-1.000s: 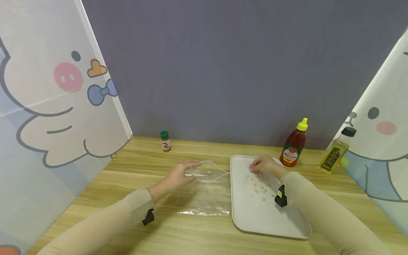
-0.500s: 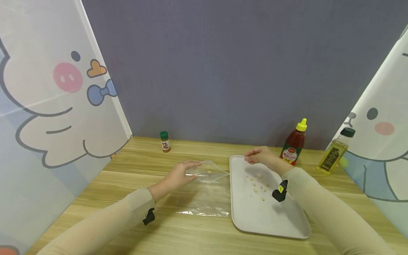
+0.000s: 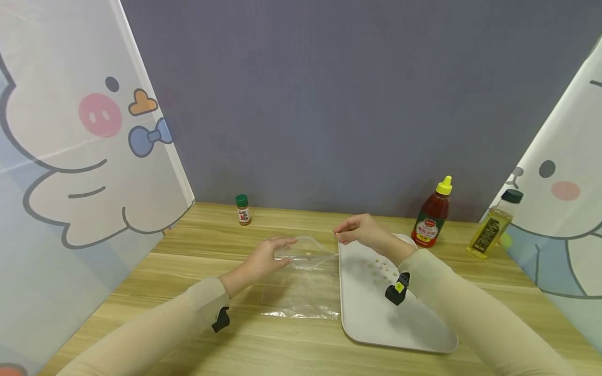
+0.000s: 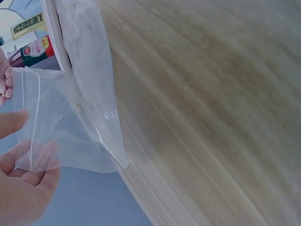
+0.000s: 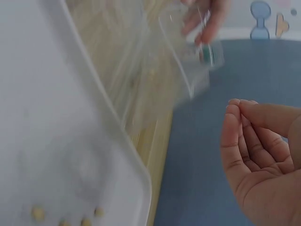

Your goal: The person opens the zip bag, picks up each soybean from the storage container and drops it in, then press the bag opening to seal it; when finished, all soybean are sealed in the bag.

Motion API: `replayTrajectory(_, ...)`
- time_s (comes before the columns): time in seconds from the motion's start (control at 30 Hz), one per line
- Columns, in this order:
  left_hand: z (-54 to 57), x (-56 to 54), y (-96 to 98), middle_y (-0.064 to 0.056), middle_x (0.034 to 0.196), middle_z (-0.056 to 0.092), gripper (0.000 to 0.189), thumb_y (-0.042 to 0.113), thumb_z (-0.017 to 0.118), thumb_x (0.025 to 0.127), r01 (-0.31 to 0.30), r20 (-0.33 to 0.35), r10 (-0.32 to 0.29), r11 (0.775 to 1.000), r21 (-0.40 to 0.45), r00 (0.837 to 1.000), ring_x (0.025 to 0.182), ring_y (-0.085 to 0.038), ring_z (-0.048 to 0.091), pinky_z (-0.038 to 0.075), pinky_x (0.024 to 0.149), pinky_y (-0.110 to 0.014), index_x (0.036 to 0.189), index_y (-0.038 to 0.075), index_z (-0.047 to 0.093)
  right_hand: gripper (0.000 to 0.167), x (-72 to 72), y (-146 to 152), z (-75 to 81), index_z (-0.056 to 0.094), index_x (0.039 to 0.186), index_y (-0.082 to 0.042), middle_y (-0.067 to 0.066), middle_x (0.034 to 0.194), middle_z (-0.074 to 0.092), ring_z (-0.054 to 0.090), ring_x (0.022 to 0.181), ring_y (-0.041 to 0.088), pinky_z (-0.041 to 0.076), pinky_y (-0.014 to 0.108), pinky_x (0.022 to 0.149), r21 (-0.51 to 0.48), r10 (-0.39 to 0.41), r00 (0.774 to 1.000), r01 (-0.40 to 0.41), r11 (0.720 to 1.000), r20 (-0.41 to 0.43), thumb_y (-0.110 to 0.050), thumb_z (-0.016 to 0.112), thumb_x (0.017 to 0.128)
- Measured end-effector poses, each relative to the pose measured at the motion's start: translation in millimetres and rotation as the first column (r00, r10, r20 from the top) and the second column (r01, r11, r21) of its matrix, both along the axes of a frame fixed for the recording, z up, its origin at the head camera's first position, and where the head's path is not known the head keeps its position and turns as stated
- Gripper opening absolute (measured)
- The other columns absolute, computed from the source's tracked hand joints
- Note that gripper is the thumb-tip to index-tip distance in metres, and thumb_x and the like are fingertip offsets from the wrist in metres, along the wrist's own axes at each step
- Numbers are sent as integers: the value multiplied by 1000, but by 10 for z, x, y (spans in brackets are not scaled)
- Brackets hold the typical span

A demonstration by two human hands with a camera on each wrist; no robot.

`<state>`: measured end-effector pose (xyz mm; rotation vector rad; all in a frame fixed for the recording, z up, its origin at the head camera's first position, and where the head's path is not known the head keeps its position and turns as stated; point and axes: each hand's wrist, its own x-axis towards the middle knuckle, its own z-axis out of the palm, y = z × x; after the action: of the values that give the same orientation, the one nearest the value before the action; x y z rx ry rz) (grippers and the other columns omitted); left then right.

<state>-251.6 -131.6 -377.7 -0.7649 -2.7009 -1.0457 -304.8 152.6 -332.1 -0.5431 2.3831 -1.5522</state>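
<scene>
My left hand (image 3: 264,262) holds a clear zip-lock bag (image 3: 301,297) by its mouth. Thumb and fingers are spread there and the mouth gapes. Through the plastic in the left wrist view a small yellowish speck (image 4: 76,106) shows, perhaps a bean. Over the far left corner of a white tray (image 3: 395,321), my right hand (image 3: 368,235) pinches a tiny pale bean between thumb and fingertips, mostly covered by them. Several loose pale beans (image 5: 37,213) lie on the tray, below and to the right of that hand.
At the back right stand a red sauce bottle (image 3: 430,219) with a yellow cap and an oil bottle (image 3: 491,230). A small green-capped spice jar (image 3: 243,210) is at the back left. Behind the right wrist a white round rim (image 3: 405,238) partly shows on the tray.
From among the beans on the tray my right hand has lifted and moved left, toward the bag's mouth. The left hand and the bag stay where they were.
</scene>
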Motion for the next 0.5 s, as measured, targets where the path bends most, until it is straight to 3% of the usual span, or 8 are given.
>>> replayTrajectory(0.1, 7, -3, -4, -16, 131, 60, 49, 8, 72, 85, 4, 12, -4, 1000, 20, 1000, 113, -34, 61, 52, 98, -49, 132, 5, 57, 22, 49, -143, 8, 70, 104, 5, 19, 101, 73, 68, 77, 14, 60, 40, 78, 3, 29, 999, -29, 1000, -21, -6, 72, 85)
replayTrajectory(0.23, 6, -12, -6, -17, 130, 61, 48, 6, 72, 85, 12, 5, -12, 1000, 29, 1000, 112, -35, 62, 51, 97, -52, 131, 4, 58, 21, 97, -330, -3, 71, 102, 4, 14, 93, 75, 69, 78, 30, 58, 51, 80, 51, 61, 997, -58, 997, -54, -8, 73, 85)
replayTrajectory(0.37, -13, -21, -11, -18, 129, 61, 47, 6, 72, 85, 17, -1, -17, 1000, 21, 1000, 111, -36, 62, 52, 96, -52, 130, 3, 58, 16, 116, -460, -39, 74, 99, -2, 10, 89, 75, 68, 82, 39, 59, 51, 77, 119, 68, 994, -57, 991, -90, -10, 74, 85)
replayTrajectory(0.5, -27, -26, -17, -18, 130, 60, 47, 6, 72, 85, 16, 3, -16, 1000, 15, 1000, 112, -36, 62, 52, 96, -51, 131, 2, 58, 11, 115, -518, -59, 75, 95, -5, 8, 89, 76, 69, 76, 32, 60, 48, 73, 155, 68, 991, -49, 987, -119, -9, 73, 85)
